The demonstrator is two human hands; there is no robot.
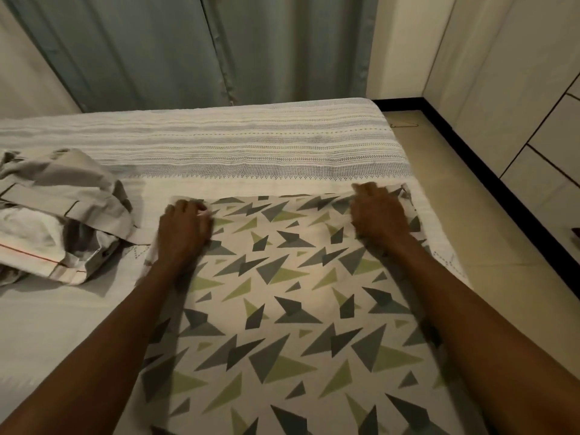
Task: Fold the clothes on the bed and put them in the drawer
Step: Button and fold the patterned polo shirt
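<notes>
Risk: patterned cloth lay near bed edge. Left hand and right hand pinched far corners; uneven pull likely skewed fold, slid cloth floorward.

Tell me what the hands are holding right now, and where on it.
Both grip the patterned cloth along its far edge: left hand at the far left corner, right hand at the far right corner.

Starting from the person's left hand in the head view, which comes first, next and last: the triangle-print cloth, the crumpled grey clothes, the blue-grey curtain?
From the left hand:
1. Triangle-print cloth, right under it.
2. Crumpled grey clothes, on its left.
3. Blue-grey curtain, beyond the bed.
</notes>
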